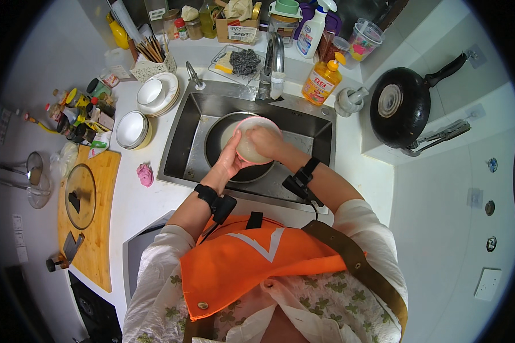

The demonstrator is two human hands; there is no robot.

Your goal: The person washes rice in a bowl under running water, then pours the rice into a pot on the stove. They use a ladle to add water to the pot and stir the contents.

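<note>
My left hand [229,157] grips the side of a pink-rimmed bowl [255,163], its thumb lying along the outer edge. Cloudy, whitish liquid stands in the bowl. My right hand [264,140] is inside it with bent fingers; the fingertips are hidden, so I cannot tell whether they hold anything. Directly beneath the bowl, a dark round pan [213,151] sits in the stainless steel sink [181,156], with whitish liquid visible at its left. The chrome faucet [276,51] rises behind the bowl.
Left of the sink stand stacked bowls [131,129], plates [171,88] and a pink cloth [145,175]. A glass lid [80,188] and cleaver [71,246] lie on a wooden cutting board [105,193]. A soap bottle [321,83] and stone mortar [347,105] stand right; a wok [405,115] hangs beyond.
</note>
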